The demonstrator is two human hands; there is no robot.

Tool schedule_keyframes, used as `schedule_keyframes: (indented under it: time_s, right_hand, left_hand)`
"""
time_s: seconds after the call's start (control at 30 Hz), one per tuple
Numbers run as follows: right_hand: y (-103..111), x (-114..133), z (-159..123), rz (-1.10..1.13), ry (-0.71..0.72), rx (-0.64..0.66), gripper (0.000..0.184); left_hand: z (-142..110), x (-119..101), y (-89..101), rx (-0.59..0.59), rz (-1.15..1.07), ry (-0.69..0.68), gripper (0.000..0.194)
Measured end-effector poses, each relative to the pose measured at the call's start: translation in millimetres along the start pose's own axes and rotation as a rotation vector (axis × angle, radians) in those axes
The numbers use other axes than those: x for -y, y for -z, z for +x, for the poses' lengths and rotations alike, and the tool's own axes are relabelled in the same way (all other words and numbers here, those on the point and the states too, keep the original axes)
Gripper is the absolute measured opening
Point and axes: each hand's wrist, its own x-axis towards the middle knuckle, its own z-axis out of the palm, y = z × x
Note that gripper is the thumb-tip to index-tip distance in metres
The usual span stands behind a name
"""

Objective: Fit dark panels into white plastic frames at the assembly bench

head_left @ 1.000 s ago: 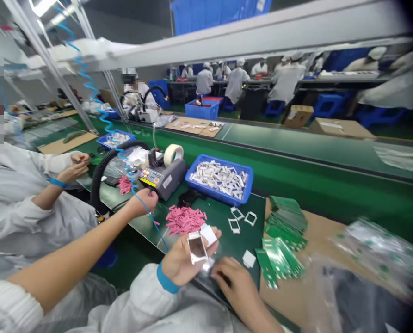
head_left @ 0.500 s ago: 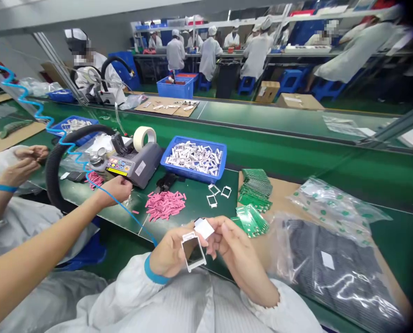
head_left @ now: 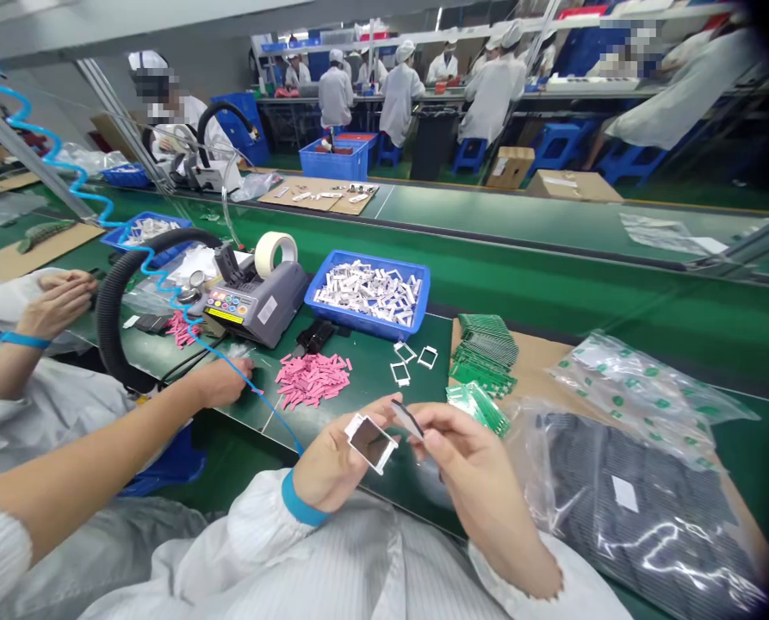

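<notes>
My left hand (head_left: 329, 465) holds a small white rectangular frame with a dark shiny middle (head_left: 371, 443), fingers curled round it. My right hand (head_left: 471, 469) pinches a thin flat piece (head_left: 407, 419) by its edge, just right of the frame and close to it. Both hands hover above the near edge of the green bench (head_left: 371, 379). A blue band (head_left: 301, 501) circles my left wrist.
A pile of pink strips (head_left: 313, 379), loose white frames (head_left: 413, 362), green boards (head_left: 484, 349) and a blue tray of white parts (head_left: 369, 293) lie ahead. A tape dispenser (head_left: 255, 297) stands left. A co-worker's arm (head_left: 100, 456) reaches in from the left. Plastic bags (head_left: 635, 482) lie right.
The frame in my left hand has turned from upright to nearly flat. The white piece in my right hand now shows edge-on. The co-worker's hand has dropped to the bench.
</notes>
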Motion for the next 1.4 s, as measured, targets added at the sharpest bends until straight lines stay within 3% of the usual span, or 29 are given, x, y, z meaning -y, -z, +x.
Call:
schedule_keyframes:
  time_s: [0.07, 0.17, 0.23, 0.37, 0.5, 0.67, 0.93, 1.07, 1.2, 1.4]
  right_hand:
    - [-0.4, 5.1, -2.5, -0.39, 0.348, -0.024, 0.006]
    - [-4.9, 8.8, -5.0, -0.793, 0.732, -0.007, 0.015]
    - [-8.2, 8.4, -5.5, -0.906, 0.822, -0.009, 0.015]
    - [-11.4, 3.2, -3.9, -0.97, 0.838, -0.008, 0.014]
    - [-14.2, -10.8, 4.9, -0.992, 0.77, 0.017, 0.014]
    - [-21.3, -38.3, 42.4, -1.12, 0.297, 0.217, 0.018]
    - [-42.7, -91.0, 124.2, -1.421, -0.026, 0.114, 0.018]
    - [-50.6, -102.5, 135.3, -1.55, -0.063, 0.147, 0.021]
    - [-48.3, -99.8, 135.9, -1.627, -0.051, 0.208, 0.019]
    - [-41.0, -95.9, 133.1, -1.675, -0.006, 0.29, 0.018]
  left_hand:
    - [1.0, 3.9, 0.2, -0.044, -0.021, -0.001, 0.042]
    - [1.9, 9.9, 1.2, -0.104, -0.052, 0.003, 0.041]
    - [1.7, 13.0, 2.8, -0.156, -0.08, 0.024, 0.04]
    - [0.5, 17.8, 7.3, -0.244, -0.112, 0.051, 0.044]
    - [1.2, 25.6, 14.9, -0.314, -0.251, 0.065, 0.043]
    - [-0.2, 31.5, 32.3, -0.413, -0.523, 0.256, 0.025]
    - [-8.5, 12.0, 50.4, -0.427, -0.581, 0.111, 0.024]
    - [-10.3, 7.2, 53.3, -0.397, -0.488, 0.051, 0.026]
    - [-11.1, 3.0, 50.9, -0.461, -0.553, 0.073, 0.032]
    - [-10.4, -2.3, 43.5, -0.451, -0.518, 0.024, 0.023]
